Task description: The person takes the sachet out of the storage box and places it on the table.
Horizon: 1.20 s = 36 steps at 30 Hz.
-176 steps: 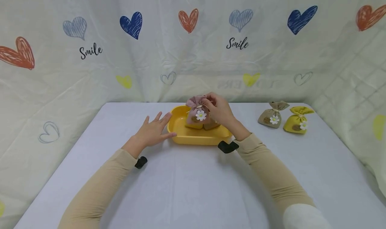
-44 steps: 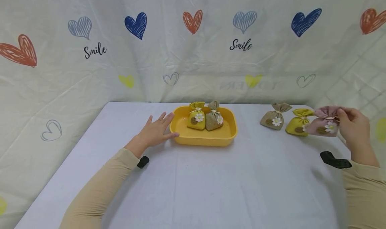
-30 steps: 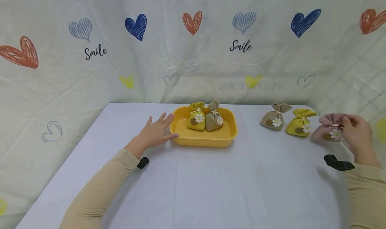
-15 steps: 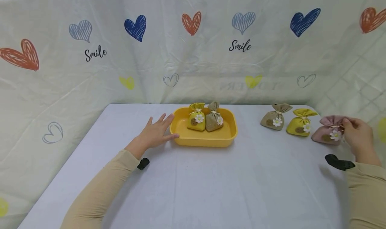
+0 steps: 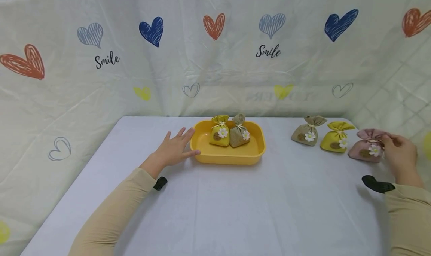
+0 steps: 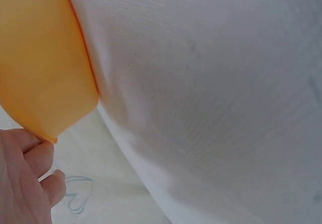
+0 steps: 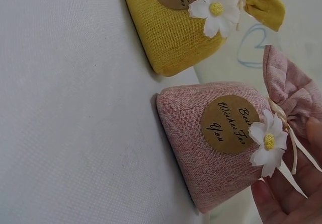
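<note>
Pink pouch (image 5: 364,145) standing on the worktop (image 5: 269,203), at 3 o'clock from the tray (image 5: 229,160) and just off the nearest yellow pouch (image 5: 330,140), at its 4 o'clock. Right hand (image 5: 402,155): thumb and fingers pinching the tied neck. Left hand (image 5: 173,149): fingers spread, touching the tray rim, no grip. Pouch probably light, soft, low-slip cloth; best held by the neck, sparing the delicate-looking flower (image 7: 269,141). Long axis 7 to 1 o'clock, neck toward 1.

The left hand (image 5: 171,150) is holding its fingers (image 5: 186,135) spread, thumb (image 5: 191,153) angling away from them; the right hand (image 5: 402,153) is pinching, its arm (image 5: 409,218) extending behind the bent fingers.
</note>
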{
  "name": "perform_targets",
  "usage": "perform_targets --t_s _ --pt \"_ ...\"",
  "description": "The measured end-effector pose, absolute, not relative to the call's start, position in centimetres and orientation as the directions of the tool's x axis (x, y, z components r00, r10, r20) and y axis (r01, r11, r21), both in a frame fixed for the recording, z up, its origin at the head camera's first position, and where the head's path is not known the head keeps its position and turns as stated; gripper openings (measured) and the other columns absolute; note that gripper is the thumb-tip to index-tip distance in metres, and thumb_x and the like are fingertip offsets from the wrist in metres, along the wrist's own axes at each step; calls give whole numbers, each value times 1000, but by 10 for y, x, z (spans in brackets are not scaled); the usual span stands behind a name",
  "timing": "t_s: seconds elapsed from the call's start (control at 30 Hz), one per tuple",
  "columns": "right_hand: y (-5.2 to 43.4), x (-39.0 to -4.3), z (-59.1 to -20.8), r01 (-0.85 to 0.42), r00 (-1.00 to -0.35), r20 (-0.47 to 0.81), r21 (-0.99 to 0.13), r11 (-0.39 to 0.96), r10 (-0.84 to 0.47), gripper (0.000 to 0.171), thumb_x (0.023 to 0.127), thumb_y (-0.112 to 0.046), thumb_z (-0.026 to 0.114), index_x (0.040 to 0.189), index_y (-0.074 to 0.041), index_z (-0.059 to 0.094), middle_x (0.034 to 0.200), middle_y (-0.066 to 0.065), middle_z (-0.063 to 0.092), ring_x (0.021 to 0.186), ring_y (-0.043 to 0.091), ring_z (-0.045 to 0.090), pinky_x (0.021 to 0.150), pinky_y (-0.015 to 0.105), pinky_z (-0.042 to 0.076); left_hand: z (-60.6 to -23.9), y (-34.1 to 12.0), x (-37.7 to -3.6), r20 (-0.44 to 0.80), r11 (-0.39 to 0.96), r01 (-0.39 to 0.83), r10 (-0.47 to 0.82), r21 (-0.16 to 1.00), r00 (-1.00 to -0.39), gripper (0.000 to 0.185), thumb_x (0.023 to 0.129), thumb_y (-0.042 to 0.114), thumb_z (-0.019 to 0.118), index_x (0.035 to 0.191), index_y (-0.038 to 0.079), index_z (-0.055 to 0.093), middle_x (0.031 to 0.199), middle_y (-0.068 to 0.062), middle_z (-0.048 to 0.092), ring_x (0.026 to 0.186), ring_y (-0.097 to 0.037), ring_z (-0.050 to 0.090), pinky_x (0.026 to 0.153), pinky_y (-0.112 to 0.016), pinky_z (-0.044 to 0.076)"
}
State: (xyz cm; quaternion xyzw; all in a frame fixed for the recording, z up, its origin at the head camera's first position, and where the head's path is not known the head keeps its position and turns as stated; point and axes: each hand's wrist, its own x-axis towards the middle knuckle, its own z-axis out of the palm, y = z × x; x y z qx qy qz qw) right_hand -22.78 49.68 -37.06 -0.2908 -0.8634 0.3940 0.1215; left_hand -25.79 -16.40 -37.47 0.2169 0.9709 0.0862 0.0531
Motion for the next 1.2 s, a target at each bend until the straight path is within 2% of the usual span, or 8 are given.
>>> perform_targets --t_s 0.17,0.27,0.33,0.4,0.53,0.63,0.77,1.2 --pt "496 -226 -369 408 -778 -10 -767 495 628 61 110 -44 32 158 -7 40 155 15 41 141 22 40 90 22 43 -374 -165 -257 -66 891 411 430 194 -900 96 98 70 47 166 13 10 171 -4 14 157 -28 7 120 -66 3" --pt "494 -225 -367 371 -750 7 -823 430 661 31 109 -40 40 133 -35 59 122 -11 62 120 -1 52 77 11 40 -374 -165 -258 -66 890 411 430 198 -900 96 98 70 47 166 13 11 171 -3 14 157 -27 7 120 -66 2" --pt "493 -226 -366 343 -725 21 -856 387 688 18 109 -38 44 117 -47 57 99 -29 55 102 -13 51 71 7 35 -375 -165 -258 -64 889 411 431 199 -900 96 98 70 48 166 13 11 171 -4 15 157 -28 7 120 -66 2" --pt "489 -227 -364 342 -695 22 -869 358 719 21 108 -37 45 118 -51 57 100 -34 51 100 -17 48 73 7 35 -375 -165 -258 -65 890 411 430 200 -900 96 98 70 48 166 13 11 171 -4 15 157 -28 7 120 -66 2" --pt "481 -229 -358 364 -658 26 -864 348 753 44 109 -38 43 152 -37 48 134 -24 52 124 -8 45 99 16 39 -374 -165 -257 -72 890 407 428 204 -901 96 98 70 48 166 13 11 171 -4 15 157 -28 7 120 -66 1" --pt "477 -230 -353 314 -647 35 -898 308 762 37 109 -34 45 144 -42 53 123 -28 54 123 -8 43 111 20 31 -374 -164 -257 -74 890 405 428 210 -901 96 98 70 48 166 13 11 171 -4 15 157 -28 7 120 -66 1" --pt "471 -229 -348 222 -645 73 -935 278 761 27 109 -29 48 122 -49 58 96 -36 43 108 -15 41 110 17 30 -373 -164 -257 -76 890 406 428 209 -900 96 98 70 48 166 13 10 171 -4 14 157 -27 6 120 -66 1" --pt "441 -227 -322 90 -691 170 -944 316 703 27 111 -28 45 130 -41 59 115 -31 50 110 -11 41 107 16 30 -374 -164 -257 -77 892 406 427 198 -901 96 98 71 47 166 14 10 171 -4 15 157 -27 6 120 -66 1"
